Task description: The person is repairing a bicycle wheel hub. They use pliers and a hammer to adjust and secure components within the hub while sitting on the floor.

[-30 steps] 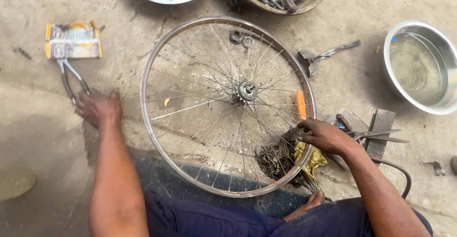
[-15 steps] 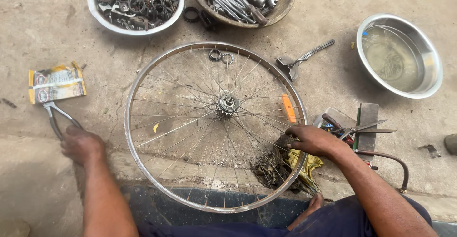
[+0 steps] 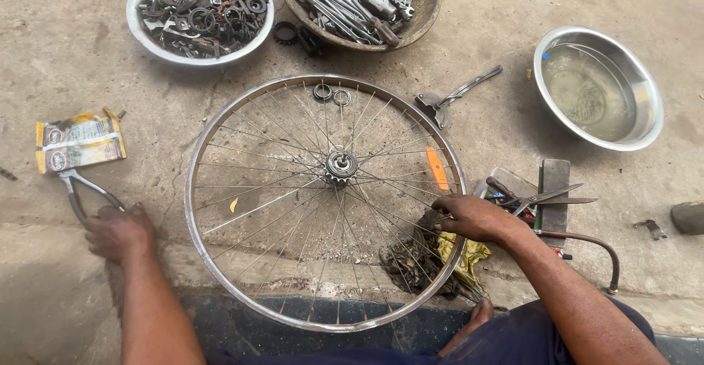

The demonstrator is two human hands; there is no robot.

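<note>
Rough concrete floor (image 3: 88, 57), dusty and stained. A spoked steel bicycle wheel (image 3: 213, 262) lies flat at frame centre, toothed sprocket (image 3: 341, 166) at its hub. The right hand (image 3: 477, 217) rests on the rim at right, fingers curled over it, above a greasy rag (image 3: 411, 262). The left hand (image 3: 117, 231), lower left, closes on the handles of metal pliers (image 3: 77, 189) just below a flat printed packet (image 3: 79, 139).

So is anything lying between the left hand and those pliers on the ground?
Nothing visible. The left hand is already at the handles of the pliers. Their head lies under the yellow packet, which covers the far end only.
</note>
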